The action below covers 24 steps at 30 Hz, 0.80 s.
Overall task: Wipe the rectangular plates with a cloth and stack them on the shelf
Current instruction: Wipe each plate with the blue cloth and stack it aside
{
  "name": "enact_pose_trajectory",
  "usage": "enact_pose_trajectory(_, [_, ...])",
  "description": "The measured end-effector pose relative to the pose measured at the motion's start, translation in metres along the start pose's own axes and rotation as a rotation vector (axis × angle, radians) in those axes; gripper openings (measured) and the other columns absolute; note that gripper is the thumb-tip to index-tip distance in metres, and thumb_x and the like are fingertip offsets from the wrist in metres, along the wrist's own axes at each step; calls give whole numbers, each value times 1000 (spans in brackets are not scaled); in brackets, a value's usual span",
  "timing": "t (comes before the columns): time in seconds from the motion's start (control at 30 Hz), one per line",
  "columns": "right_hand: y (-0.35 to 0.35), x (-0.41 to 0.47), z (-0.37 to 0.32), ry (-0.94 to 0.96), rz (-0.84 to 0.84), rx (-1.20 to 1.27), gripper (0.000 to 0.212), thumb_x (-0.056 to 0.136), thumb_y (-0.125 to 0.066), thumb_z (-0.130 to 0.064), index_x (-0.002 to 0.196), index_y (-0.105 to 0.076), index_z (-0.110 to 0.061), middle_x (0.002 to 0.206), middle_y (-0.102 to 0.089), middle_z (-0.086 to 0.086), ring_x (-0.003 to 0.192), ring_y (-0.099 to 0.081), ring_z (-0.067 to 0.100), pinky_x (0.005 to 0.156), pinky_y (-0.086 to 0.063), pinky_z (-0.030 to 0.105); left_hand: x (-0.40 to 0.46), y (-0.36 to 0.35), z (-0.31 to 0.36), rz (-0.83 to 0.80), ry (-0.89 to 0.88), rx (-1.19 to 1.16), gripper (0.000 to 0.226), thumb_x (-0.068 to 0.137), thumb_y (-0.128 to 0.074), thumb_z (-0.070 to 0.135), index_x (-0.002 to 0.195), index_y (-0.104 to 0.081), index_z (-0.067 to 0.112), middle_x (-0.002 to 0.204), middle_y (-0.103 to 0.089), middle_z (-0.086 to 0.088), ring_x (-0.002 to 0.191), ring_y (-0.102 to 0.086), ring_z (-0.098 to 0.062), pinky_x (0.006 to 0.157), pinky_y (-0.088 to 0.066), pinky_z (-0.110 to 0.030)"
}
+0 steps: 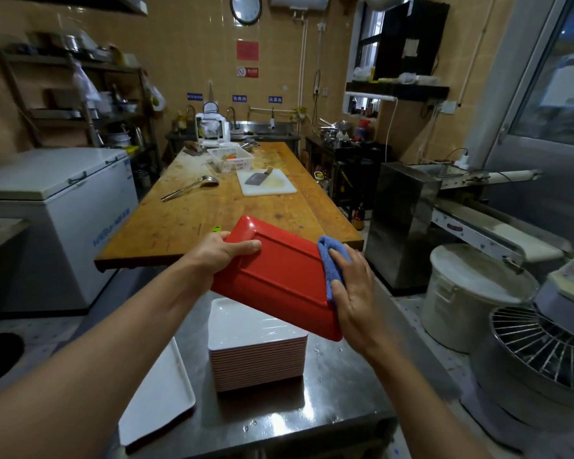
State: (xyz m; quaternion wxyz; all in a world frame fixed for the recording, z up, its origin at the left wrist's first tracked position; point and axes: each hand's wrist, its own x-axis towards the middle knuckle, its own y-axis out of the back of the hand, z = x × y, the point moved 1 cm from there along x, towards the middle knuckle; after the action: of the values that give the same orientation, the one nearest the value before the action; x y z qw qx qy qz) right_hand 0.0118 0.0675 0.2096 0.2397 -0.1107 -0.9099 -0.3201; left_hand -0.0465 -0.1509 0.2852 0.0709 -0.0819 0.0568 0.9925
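A rectangular plate (279, 273) with its red underside facing me is held tilted above a stack of plates (257, 352). My left hand (219, 253) grips its left edge, thumb on the red face. My right hand (352, 286) presses a blue cloth (332, 260) against the plate's right edge, fingers fairly straight over the cloth. The stack has white faces and red rims and stands on a steel table (328, 399). A single white plate (160, 395) lies on the table to the left of the stack.
Ahead is a long wooden table (186, 223) with a ladle (189, 187), a cutting board with a cleaver (265, 182) and a white basket (230, 159). A chest freezer (57, 193) stands left. A steel pot (477, 296) and a mixer (543, 352) stand right. Metal shelves (80, 94) are at far left.
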Motion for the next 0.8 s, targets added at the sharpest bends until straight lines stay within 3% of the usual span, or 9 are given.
enact_pose_trajectory(0.13, [-14, -27, 2, 57, 17, -47, 49, 93, -23, -33, 142, -23, -35, 151, -8, -19, 143, -1, 1, 112, 1, 10, -5, -5, -12, 68, 44, -93, 15, 81, -71, 14, 89, -60, 9, 65, -66, -7, 41, -60, -13, 41, -52, -24])
enact_pose_trajectory(0.2, [-22, -37, 4, 101, 74, -114, 49, 94, -24, -31, 143, -26, -33, 152, -14, -15, 144, -5, 4, 115, -2, 14, -6, -7, -20, 103, 68, -129, 15, 79, -73, 12, 88, -61, 9, 56, -65, -4, 39, -59, -13, 39, -51, -25])
enact_pose_trajectory(0.37, [-44, -44, -6, 199, 108, -274, 51, 91, -38, -21, 142, -37, -20, 148, -31, -4, 140, -24, 18, 115, -17, 36, -8, -7, -31, 217, 72, -169, 19, 78, -74, 13, 91, -60, 8, 74, -63, -9, 56, -58, -20, 41, -49, -23])
enact_pose_trajectory(0.5, [-78, -41, -38, 331, 104, -340, 58, 82, -57, -10, 139, -44, -15, 143, -43, 5, 134, -34, 25, 112, -24, 39, -13, -10, -38, 292, 46, -217, 12, 82, -70, 14, 86, -62, 6, 76, -62, -12, 59, -56, -20, 52, -48, -26])
enact_pose_trajectory(0.67, [-100, -25, -75, 374, 143, -410, 43, 87, -50, -26, 129, -53, -18, 132, -53, 6, 123, -45, 27, 105, -29, 40, -19, 3, -41, 378, 23, -274, 18, 85, -68, 24, 86, -62, 8, 74, -62, -9, 61, -58, -18, 56, -49, -25])
enact_pose_trajectory(0.8, [-99, -9, -70, 235, 50, -390, 53, 88, -35, -52, 136, -45, -30, 146, -41, -2, 137, -27, 21, 112, -9, 47, -22, 21, -42, 460, -56, -254, 24, 83, -70, 21, 100, -65, 5, 79, -65, -10, 64, -61, -20, 62, -51, -29])
